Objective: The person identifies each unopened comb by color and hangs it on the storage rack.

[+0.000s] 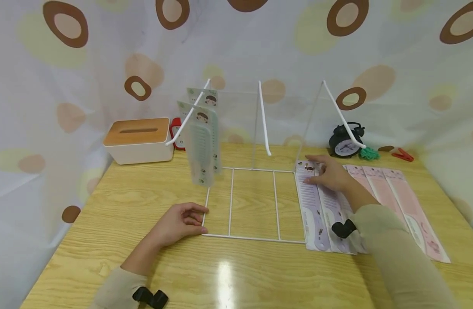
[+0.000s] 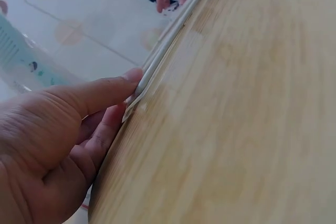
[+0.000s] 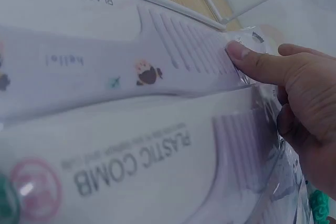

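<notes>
A white wire display rack with three upward-slanting prongs stands on the table. At its front left corner my left hand pinches the wire between thumb and fingers, close up in the left wrist view. Two green packaged combs hang on the left prong. Right of the base, a purple packaged comb lies flat beside the frame, with further purple packs overlapping next to it. My right hand is over its top end, thumb touching the clear wrapper and index finger apart from the thumb.
Pink packaged combs lie at the right. Behind are a black alarm clock, a green coiled item and a red clip. A tissue box and a red-framed clock stand back left, before a patterned curtain.
</notes>
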A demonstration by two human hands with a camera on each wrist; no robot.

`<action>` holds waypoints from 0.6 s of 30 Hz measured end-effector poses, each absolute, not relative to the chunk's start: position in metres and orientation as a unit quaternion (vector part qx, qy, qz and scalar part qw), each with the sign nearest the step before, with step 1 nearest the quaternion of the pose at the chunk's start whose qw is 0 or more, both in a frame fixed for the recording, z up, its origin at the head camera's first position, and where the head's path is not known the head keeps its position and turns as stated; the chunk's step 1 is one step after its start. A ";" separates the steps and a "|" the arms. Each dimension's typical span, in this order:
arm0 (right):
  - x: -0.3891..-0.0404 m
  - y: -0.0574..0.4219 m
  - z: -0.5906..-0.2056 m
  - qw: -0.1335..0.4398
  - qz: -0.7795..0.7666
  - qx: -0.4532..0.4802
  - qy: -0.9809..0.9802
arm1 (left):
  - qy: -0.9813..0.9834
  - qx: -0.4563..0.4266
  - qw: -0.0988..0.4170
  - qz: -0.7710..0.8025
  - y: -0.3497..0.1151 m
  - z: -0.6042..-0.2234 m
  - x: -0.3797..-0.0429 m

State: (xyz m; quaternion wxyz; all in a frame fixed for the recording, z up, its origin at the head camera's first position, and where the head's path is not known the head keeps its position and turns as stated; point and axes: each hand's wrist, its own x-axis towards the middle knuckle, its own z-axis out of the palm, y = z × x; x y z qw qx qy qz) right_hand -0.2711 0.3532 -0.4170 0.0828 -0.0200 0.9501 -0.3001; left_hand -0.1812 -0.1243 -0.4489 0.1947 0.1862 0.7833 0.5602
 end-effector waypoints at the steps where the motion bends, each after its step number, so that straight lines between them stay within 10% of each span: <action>1: -0.272 0.353 -0.418 0.072 -0.308 -0.017 0.949 | 0.784 0.183 0.195 0.560 -0.124 -0.449 -0.180; 18: -0.260 0.363 -0.374 -0.052 -0.618 0.085 0.780 | 0.773 0.180 0.203 0.574 -0.126 -0.452 -0.182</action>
